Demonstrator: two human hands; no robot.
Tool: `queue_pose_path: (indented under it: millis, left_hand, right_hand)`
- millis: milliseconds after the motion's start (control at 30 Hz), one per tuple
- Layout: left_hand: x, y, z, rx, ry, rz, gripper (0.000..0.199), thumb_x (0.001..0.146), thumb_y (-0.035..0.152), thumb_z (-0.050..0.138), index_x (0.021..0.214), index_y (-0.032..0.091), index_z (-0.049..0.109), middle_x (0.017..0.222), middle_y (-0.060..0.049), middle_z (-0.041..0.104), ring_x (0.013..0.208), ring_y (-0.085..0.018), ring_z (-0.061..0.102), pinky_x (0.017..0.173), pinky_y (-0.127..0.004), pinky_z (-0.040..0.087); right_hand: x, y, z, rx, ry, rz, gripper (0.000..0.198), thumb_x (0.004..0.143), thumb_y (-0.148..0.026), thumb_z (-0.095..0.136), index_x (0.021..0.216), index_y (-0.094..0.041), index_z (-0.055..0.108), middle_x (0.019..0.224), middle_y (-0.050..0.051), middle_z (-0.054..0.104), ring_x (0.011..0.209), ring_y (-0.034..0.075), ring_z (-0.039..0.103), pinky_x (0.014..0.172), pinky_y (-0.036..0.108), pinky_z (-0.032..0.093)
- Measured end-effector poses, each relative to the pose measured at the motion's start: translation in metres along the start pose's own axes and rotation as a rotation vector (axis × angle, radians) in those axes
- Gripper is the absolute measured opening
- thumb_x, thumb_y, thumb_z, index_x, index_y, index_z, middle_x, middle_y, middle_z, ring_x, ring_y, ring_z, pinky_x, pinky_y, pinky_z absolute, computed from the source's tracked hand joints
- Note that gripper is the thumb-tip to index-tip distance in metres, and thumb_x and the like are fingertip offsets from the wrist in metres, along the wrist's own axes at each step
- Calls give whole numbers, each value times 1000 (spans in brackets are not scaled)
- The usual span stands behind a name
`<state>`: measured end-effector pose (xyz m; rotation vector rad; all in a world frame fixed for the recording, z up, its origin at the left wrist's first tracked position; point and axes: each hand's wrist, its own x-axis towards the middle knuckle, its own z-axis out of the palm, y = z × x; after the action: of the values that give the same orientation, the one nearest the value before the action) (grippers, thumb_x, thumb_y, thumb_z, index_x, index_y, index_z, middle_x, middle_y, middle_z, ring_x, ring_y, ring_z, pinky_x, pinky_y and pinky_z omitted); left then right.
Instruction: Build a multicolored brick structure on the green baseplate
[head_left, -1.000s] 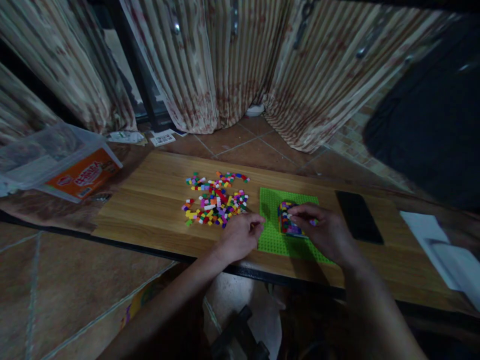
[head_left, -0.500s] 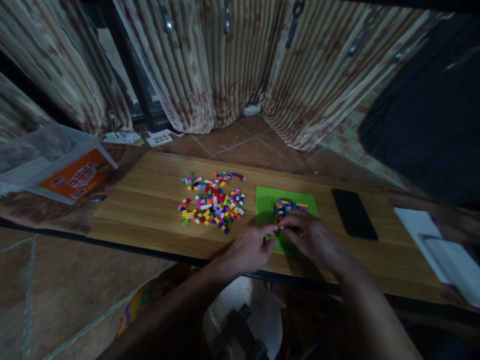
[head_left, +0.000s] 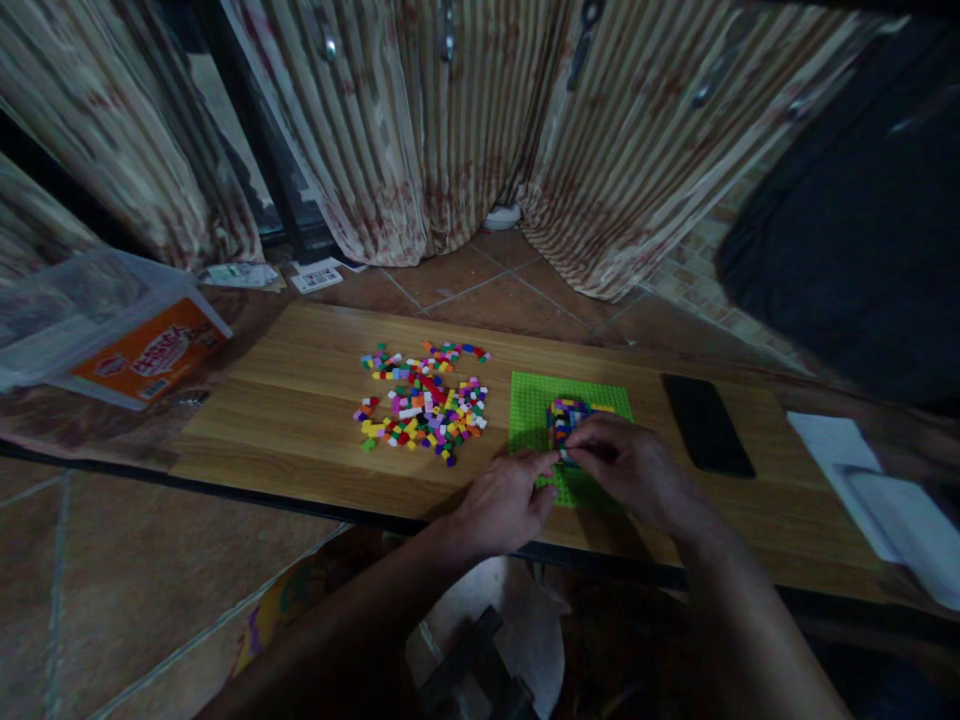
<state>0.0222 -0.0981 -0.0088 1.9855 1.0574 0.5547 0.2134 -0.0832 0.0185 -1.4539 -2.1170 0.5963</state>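
On the green studded baseplate (head_left: 529,400) stands a low structure of small multicoloured building bricks (head_left: 574,412), partly covered by my right hand. My left hand (head_left: 506,500) rests at the plate's near left part, its index finger stretched toward the structure's near corner and its thumb apart. A tiny whitish brick (head_left: 563,454) shows by that fingertip. From the right, my right hand (head_left: 626,465) reaches over the structure with thumb and fingers pinched together at the same corner. Whatever lies inside the pinch is hidden.
Loose coloured bricks (head_left: 427,405) lie scattered left of the plate on the wooden board (head_left: 262,400). A black phone (head_left: 707,425) lies to the right, with white papers (head_left: 840,470) beyond. A clear plastic box (head_left: 150,350) with an orange label stands at far left.
My right hand's fingertips have shifted slightly right and closed over the structure's corner. My left index finger has straightened toward it. The view has moved a little.
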Motion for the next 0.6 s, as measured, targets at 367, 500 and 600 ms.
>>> queue_pose_path:
  millis: [367,500,600]
  left_hand:
    - [1,0,1,50,-27,10,41,86,22,51,126,19,57,103,-6,70,82,-17,63,85,-33,52]
    - [1,0,2,67,-29,17,41,86,21,50,127,19,57,104,-6,69,84,-18,63,85,-34,52]
    - [2,0,3,71,-30,21,41,86,23,50,126,19,56,105,-6,69,86,-18,64,85,-32,52]
  right_hand:
    - [2,-1,5,57,39,176,12,79,-28,59,74,-21,67,72,1,66,64,14,59,61,28,44]
    - [2,1,6,91,49,202,11,77,-28,60,72,-21,67,71,0,67,64,14,60,61,27,45]
    - [3,2,7,93,60,197,10,76,-27,61,70,-21,67,69,0,67,62,14,60,59,27,45]
